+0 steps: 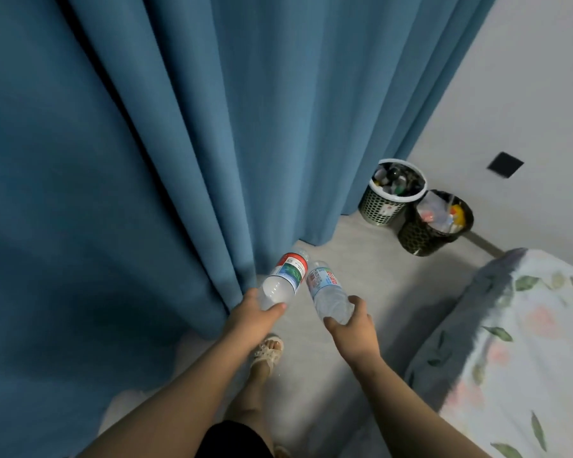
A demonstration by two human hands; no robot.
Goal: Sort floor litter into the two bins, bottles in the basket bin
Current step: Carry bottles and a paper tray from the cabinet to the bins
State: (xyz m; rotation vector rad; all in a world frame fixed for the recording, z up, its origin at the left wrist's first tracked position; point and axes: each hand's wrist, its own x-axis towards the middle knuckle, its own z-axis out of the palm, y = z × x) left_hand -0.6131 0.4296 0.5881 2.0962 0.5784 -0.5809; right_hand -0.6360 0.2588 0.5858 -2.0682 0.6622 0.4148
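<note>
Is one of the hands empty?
No, the left hand grips the red-labelled bottle and the right hand grips the blue-labelled bottle.

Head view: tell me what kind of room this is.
Probably a bedroom: a bed with a floral cover at right, floor-length blue curtains, and a white-rimmed basket bin beside a black bin in the corner.

Each hand grips a clear bottle: left hand (249, 315) the red-labelled bottle (283, 280), right hand (354, 328) the blue-labelled bottle (328, 291), two bins (381, 206) ahead.
</note>
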